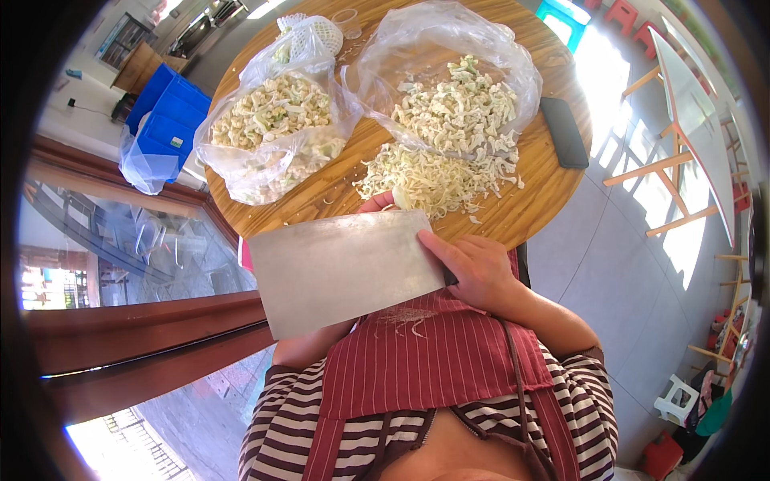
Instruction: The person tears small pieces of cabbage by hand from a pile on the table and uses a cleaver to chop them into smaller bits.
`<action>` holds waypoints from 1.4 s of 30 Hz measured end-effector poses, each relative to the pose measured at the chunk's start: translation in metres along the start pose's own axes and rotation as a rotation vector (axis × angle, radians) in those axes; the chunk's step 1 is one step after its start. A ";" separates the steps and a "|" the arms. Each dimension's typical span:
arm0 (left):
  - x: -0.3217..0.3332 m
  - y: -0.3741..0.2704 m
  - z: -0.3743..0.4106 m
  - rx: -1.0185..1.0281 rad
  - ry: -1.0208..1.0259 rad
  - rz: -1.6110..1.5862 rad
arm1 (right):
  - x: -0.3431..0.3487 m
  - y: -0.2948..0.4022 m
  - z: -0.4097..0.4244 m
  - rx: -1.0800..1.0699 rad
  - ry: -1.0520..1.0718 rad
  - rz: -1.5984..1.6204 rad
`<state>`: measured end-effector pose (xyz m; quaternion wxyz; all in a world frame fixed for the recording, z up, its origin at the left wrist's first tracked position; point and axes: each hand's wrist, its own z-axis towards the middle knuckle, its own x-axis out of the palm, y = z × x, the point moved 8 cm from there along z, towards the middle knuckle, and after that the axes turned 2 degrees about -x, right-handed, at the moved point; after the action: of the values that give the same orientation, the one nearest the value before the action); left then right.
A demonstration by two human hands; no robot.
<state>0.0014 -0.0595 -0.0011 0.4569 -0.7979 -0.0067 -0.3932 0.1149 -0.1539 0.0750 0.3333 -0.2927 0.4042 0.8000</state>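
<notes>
My right hand grips the handle end of a broad cleaver, its thumb against the flat of the blade. The steel blade spans to the left above my apron. Most of my left hand is hidden behind the blade; its visible fingertips hold a pale cauliflower stem piece. Just beyond it, a heap of thin cauliflower shreds lies on the round wooden table. Behind the heap, an open clear plastic bag holds cut cauliflower florets.
A second plastic bag of florets stands at the table's left. A dark phone lies by the right edge. A clear cup and white foam netting sit at the back. Blue crates are beyond the table's left side.
</notes>
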 end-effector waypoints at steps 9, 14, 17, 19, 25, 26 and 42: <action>-0.017 0.015 0.003 -0.071 -0.024 -0.201 | 0.012 -0.032 -0.003 0.221 0.123 -0.015; -0.003 0.007 0.001 -0.090 0.098 -0.312 | 0.010 -0.014 0.002 0.127 0.188 0.000; 0.020 -0.007 -0.005 -0.064 0.110 -0.292 | 0.011 -0.010 0.001 0.106 0.198 0.010; 0.024 -0.012 -0.010 -0.047 0.077 -0.219 | 0.011 -0.011 0.001 0.092 0.147 0.009; 0.001 0.008 0.006 -0.134 -0.021 -0.388 | 0.018 -0.038 0.001 0.244 0.133 -0.012; 0.006 0.001 0.000 -0.084 0.083 -0.257 | 0.017 -0.045 0.001 0.289 0.106 0.002; -0.011 0.013 0.023 -0.008 0.143 -0.225 | 0.006 -0.006 0.003 0.057 0.092 0.006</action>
<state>0.0127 -0.0462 -0.0237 0.4059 -0.7638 -0.0622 -0.4979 0.1157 -0.1468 0.0693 0.3201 -0.3184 0.4427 0.7747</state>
